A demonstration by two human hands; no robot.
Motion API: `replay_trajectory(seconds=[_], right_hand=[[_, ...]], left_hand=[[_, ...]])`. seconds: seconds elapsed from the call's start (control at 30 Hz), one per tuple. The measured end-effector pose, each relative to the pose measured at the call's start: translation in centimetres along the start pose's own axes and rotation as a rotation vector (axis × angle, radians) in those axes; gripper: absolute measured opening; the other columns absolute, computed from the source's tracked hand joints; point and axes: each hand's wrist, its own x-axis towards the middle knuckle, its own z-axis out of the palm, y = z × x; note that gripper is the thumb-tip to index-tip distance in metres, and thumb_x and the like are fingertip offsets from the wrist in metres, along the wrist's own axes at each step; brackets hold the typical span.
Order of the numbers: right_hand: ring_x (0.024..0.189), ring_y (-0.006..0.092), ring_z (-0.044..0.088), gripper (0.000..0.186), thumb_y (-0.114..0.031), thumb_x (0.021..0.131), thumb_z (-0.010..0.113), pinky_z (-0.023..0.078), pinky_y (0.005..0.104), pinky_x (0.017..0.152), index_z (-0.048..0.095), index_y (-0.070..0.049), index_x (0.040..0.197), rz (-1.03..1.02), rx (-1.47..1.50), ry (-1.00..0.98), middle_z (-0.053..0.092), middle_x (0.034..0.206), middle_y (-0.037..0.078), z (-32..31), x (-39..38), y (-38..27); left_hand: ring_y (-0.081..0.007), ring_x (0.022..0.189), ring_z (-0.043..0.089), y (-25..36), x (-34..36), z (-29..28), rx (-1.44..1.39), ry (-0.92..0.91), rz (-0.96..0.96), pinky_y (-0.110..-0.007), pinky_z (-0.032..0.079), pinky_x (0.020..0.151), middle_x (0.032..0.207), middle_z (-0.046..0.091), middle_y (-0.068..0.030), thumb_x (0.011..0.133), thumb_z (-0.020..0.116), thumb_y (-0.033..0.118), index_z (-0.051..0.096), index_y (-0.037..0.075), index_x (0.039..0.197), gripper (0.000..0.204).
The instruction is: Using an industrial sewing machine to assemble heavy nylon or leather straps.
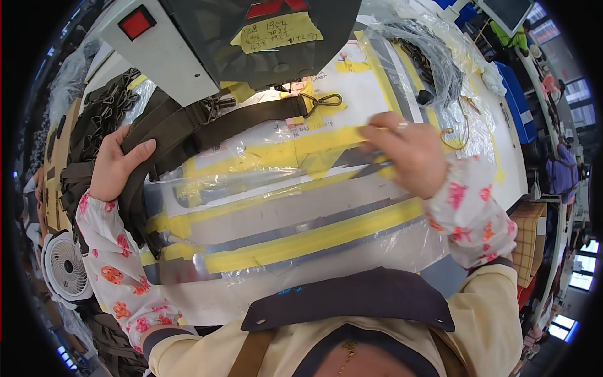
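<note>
A dark olive webbing strap (251,124) runs across the worktable under the head of a sewing machine (276,47). At its right end is a metal snap hook (326,100). My left hand (116,163) is closed around the strap's left part, thumb on top, and a loose length hangs down beside it. Right of the hook, my right hand (411,157) is raised with its fingers curled together, slightly blurred. A dark shape shows beneath those fingers; I cannot tell whether they hold it.
Yellow tape and clear plastic sheeting cover the worktable (352,242). Several straps with metal buckles (103,103) are heaped at left, above a white fan (68,267). Plastic-wrapped straps (427,63) lie at the far right, near a blue bin (518,103).
</note>
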Motion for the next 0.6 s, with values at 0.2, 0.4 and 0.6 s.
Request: replay_trajectory(seconds=[0.2, 0.4, 0.6], right_hand=[[0.068, 0.0204, 0.063, 0.030, -0.009, 0.071, 0.060, 0.050, 0.0304, 0.052, 0.054, 0.001, 0.099, -0.030, -0.240, -0.170, 0.059, 0.088, 0.011, 10.2, 7.8, -1.7], [0.070, 0.0200, 0.062, 0.027, -0.008, 0.070, 0.057, 0.051, 0.0303, 0.054, 0.053, 0.004, 0.094, -0.083, -0.283, -0.217, 0.058, 0.084, 0.012, 11.4, 7.6, -0.8], [0.064, 0.0197, 0.059, 0.028, -0.005, 0.065, 0.058, 0.047, 0.0312, 0.051, 0.052, 0.004, 0.090, -0.335, -0.061, -0.139, 0.054, 0.080, 0.011, 9.9, 8.1, -6.2]], left_hand=[[-0.0073, 0.069, 0.056, 1.6, -0.4, 0.8, -0.295, 0.005, -0.100, -0.020, 0.044, 0.063, 0.083, 0.062, -0.0041, 0.081, 0.066, 0.018, 0.057, -0.005, 0.099, 0.031], [-0.0080, 0.074, 0.057, 0.1, -0.7, 0.0, -0.312, -0.051, -0.102, -0.020, 0.044, 0.067, 0.089, 0.062, -0.0051, 0.080, 0.065, 0.018, 0.056, -0.006, 0.102, 0.034], [-0.0089, 0.084, 0.057, 0.1, -7.1, -5.5, -0.263, 0.064, -0.138, -0.021, 0.043, 0.076, 0.098, 0.062, -0.0062, 0.079, 0.065, 0.017, 0.054, -0.007, 0.109, 0.039]])
